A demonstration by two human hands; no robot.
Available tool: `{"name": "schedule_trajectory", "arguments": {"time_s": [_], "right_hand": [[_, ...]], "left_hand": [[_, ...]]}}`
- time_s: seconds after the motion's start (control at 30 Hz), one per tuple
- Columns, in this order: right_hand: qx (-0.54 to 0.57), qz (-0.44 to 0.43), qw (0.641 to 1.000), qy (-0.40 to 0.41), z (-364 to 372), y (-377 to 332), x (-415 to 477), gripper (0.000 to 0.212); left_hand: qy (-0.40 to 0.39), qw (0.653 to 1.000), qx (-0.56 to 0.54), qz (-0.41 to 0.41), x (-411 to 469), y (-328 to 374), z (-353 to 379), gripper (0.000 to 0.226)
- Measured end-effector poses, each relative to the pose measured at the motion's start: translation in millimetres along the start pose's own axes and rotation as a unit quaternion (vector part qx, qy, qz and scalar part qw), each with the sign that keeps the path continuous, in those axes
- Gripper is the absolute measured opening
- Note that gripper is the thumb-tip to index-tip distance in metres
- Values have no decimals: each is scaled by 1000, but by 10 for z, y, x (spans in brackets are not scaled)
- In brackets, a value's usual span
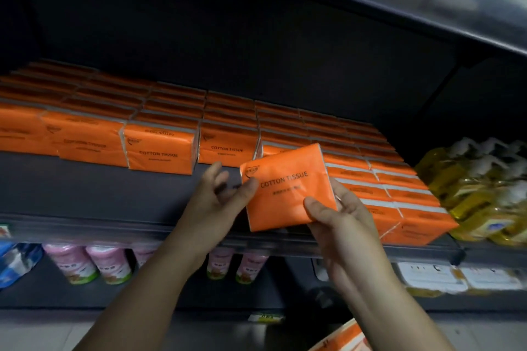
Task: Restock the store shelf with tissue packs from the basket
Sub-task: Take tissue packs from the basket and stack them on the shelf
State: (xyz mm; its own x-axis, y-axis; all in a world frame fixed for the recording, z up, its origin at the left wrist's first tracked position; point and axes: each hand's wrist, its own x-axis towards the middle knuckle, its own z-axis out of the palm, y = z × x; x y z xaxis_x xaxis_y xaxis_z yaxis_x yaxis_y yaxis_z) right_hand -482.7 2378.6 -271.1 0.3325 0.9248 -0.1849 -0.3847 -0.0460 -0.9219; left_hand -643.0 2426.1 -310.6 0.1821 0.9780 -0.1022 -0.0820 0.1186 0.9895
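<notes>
An orange tissue pack (pixel 288 188) printed COTTON TISSUE is held tilted, face out, in front of the dark shelf (pixel 114 194). The right hand (pixel 339 216) grips its lower corner and the left hand (pixel 219 194) its left edge. Matching packs (pixel 159 148) stand in rows on the shelf (flat stacks at the right).
</notes>
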Motion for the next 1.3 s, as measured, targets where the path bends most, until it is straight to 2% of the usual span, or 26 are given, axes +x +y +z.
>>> {"name": "schedule_trajectory", "arguments": {"time_s": [0.07, 0.17, 0.23, 0.27, 0.3, 0.37, 0.47, 0.53, 0.57, 0.7, 0.87, 0.97, 1.03, 1.2, 1.3], "right_hand": [[0, -3, 1000, -7, -16, 1, -17, 51], [-63, -29, 997, -16, -25, 21, -31, 60], [-179, -69, 981, -24, -7, 27, -39, 68], [-256, -106, 961, -20, -4, 25, -33, 74], [-345, -152, 926, -7, 5, 8, -20, 79], [-507, -250, 825, -1, 47, -56, 1, 82], [-642, -342, 682, -76, 118, -135, 79, 66], [-695, -354, 615, -122, 122, -122, 149, 56], [-710, -348, 598, -135, 121, -124, 169, 55], [-749, -315, 564, -150, 179, -210, 234, 52], [-782, -274, 531, -179, 265, -238, 382, 42], [-808, -283, 492, -159, 302, -252, 542, 41], [-825, -280, 470, -146, 320, -251, 660, 41], [-865, -283, 401, -106, 303, -163, 897, 40], [-874, -280, 386, -91, 254, -115, 944, 39]], "left_hand": [[-48, 996, -60, -49, -11, 10, 9, 88], [-66, 995, -67, -41, -10, -3, 35, 41], [-24, 999, -29, -11, 22, -37, 19, 33], [1, 1000, 15, 17, 41, -51, 8, 35], [22, 996, 69, 48, 60, -74, 0, 37], [46, 980, 162, 106, 60, -94, 11, 40], [40, 961, 214, 169, 5, -82, 56, 46], [42, 953, 224, 200, -12, -74, 69, 45], [44, 950, 229, 209, -12, -72, 69, 44], [42, 940, 257, 222, 8, -91, 53, 43], [62, 932, 297, 197, 50, -129, 65, 38], [92, 897, 406, 146, 79, -168, 22, 47], [73, 871, 471, 121, 80, -204, -13, 46], [22, 852, 509, 119, 81, -280, -6, 47], [14, 845, 522, 116, 99, -308, 0, 43]]}}
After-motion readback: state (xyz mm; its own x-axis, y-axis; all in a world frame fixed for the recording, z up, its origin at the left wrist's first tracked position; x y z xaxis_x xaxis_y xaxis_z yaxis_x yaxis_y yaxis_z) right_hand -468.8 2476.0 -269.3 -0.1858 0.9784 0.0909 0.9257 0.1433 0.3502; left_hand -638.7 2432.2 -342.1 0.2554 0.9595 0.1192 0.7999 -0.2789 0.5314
